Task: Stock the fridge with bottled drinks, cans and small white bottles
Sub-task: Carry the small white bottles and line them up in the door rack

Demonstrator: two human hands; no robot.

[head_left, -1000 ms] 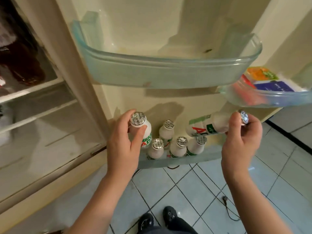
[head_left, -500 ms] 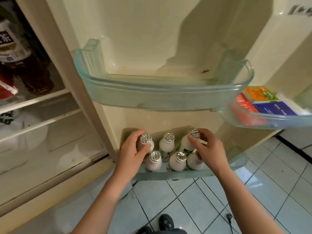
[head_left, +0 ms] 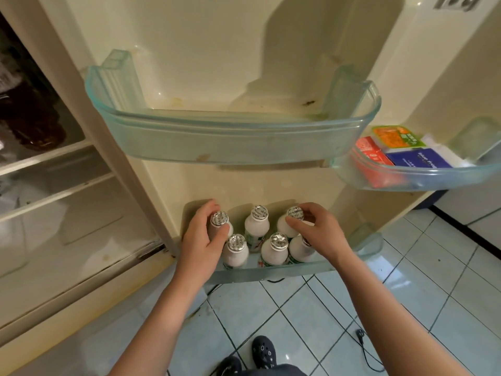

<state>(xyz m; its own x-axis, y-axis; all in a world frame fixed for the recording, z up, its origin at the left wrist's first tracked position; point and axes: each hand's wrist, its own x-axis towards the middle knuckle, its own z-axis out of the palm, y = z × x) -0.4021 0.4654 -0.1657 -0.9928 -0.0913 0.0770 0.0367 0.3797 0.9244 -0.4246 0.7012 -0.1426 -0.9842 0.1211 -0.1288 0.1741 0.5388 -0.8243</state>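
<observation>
Since a second ago the right hand [head_left: 321,234] has brought its tilted bottle down; that back-right bottle [head_left: 282,227] now stands upright in the bottom door bin [head_left: 271,272]. Six small white bottles [head_left: 257,226] stand in that bin, three at its back and three at its front, long axes vertical, foil caps up. The left hand [head_left: 199,245] wraps the back-left bottle [head_left: 219,219]; the right pinches the back-right one near its cap. Above the bottom bin sits a second door bin [head_left: 233,142]; up to its right, a third bin [head_left: 406,183] holds red, orange, blue and white packets [head_left: 414,158].
</observation>
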